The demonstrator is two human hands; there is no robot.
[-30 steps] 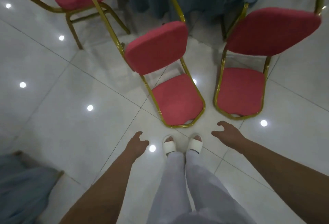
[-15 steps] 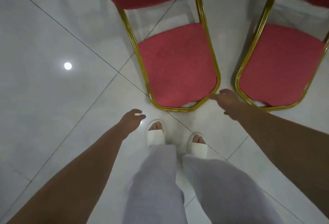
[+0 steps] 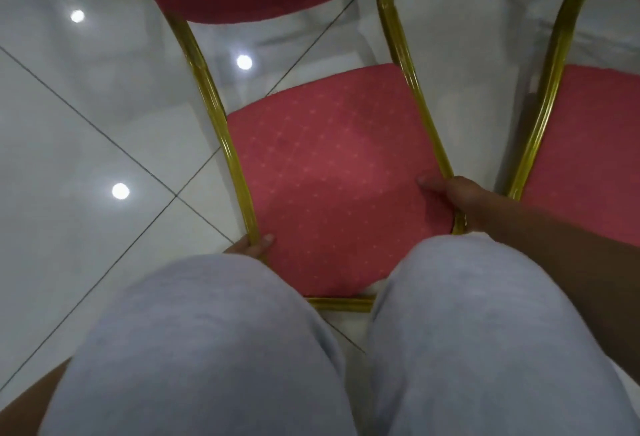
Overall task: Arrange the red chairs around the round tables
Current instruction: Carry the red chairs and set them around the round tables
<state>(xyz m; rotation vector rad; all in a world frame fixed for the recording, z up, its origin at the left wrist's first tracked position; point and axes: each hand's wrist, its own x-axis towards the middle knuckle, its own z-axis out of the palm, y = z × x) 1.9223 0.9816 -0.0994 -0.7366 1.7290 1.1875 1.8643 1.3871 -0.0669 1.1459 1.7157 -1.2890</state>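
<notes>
A red chair [image 3: 332, 175] with a gold metal frame fills the middle of the head view, its seat facing me and its backrest at the top edge. My left hand [image 3: 251, 245] grips the left front corner of its frame, mostly hidden behind my knee. My right hand [image 3: 450, 198] holds the right front edge of the seat, thumb on the cushion and fingers around the gold tube. A second red chair [image 3: 588, 158] stands directly to the right, its frame almost touching my right hand.
My bent knees in light grey trousers [image 3: 214, 349] cover the lower half of the view. The floor is glossy white tile [image 3: 86, 141] with dark grout lines and bright light reflections, open to the left of the chair.
I have crouched down and come closer to the chair. Both hands, which hung free in front of it, now grip the front corners of its seat frame.
</notes>
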